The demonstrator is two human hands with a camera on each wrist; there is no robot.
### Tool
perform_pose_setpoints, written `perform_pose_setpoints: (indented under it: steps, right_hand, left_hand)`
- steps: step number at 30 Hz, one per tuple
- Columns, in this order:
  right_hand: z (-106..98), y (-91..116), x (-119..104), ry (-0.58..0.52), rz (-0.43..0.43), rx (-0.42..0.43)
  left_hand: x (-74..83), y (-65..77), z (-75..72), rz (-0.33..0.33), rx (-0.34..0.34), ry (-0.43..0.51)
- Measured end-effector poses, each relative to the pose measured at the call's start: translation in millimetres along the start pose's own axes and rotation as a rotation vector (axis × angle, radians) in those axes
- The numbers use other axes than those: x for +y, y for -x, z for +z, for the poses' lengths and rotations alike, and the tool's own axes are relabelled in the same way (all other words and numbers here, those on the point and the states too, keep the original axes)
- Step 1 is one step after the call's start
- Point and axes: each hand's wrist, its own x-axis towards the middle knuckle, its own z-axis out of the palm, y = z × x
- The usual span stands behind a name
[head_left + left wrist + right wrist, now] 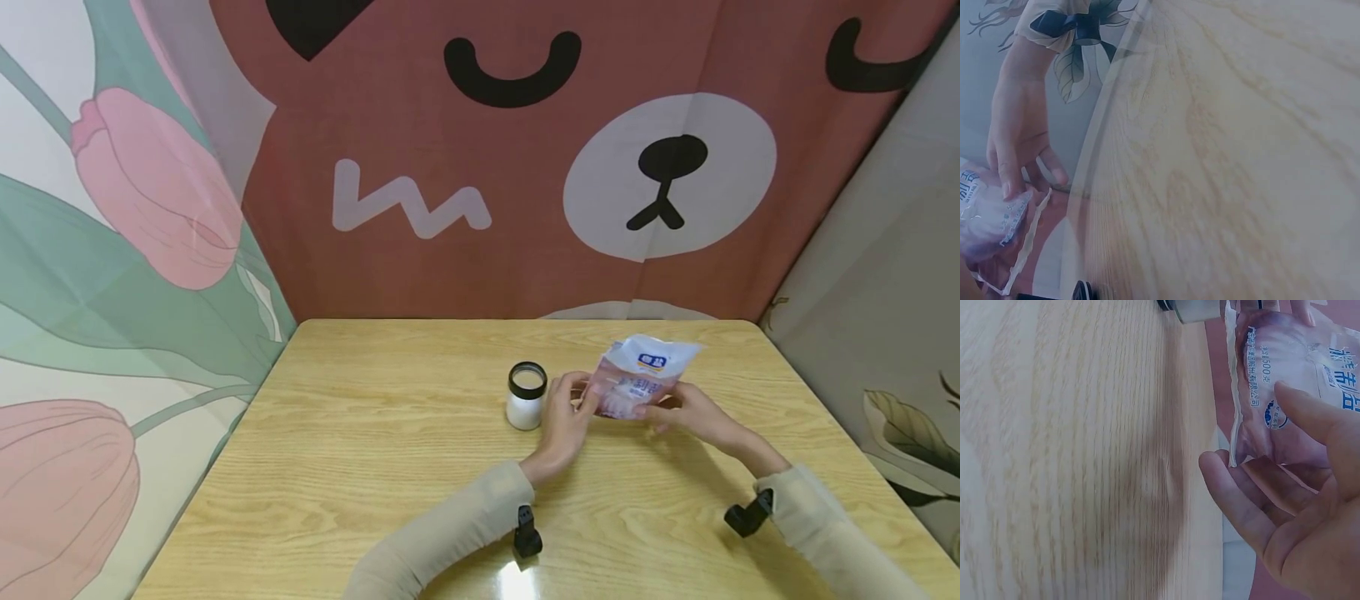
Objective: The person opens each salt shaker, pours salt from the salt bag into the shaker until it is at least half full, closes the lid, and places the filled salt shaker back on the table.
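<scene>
A pink and white plastic bag of salt with blue print is held above the table, its top pointing up and to the right. My left hand grips its left side, thumb on the near face. At the lower right, my right hand holds the bag between thumb and fingers. The right wrist view shows the printed salt bag and a straight sealed edge close up. Just left of my left hand, a small jar with a black rim and white contents stands upright on the table.
The wooden table reaches back to a cloth backdrop with a bear print. Patterned cloth hangs along the left and right sides. Small black wrist cameras sit on both sleeves.
</scene>
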Motion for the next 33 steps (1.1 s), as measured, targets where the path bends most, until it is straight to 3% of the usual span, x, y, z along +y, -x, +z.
perform_pose_setpoints:
  steps: [9,18,29,33]
  right_hand:
    - [-8,4,3,0.014,0.016,0.057]
    - [-12,4,1,0.223,-0.033,0.132]
    - [-14,5,9,0.169,-0.034,0.156]
    - [-17,4,15,0.151,-0.056,0.168]
  left_hand:
    - [-3.3,-1.6,7.4,-0.012,-0.057,0.047]
    - [-6.4,-5.7,14.0,-0.004,-0.070,0.029]
    - [-5.6,-11.1,17.5,-0.016,-0.099,0.018]
    - [-6.3,-13.5,16.0,0.004,-0.131,-0.032]
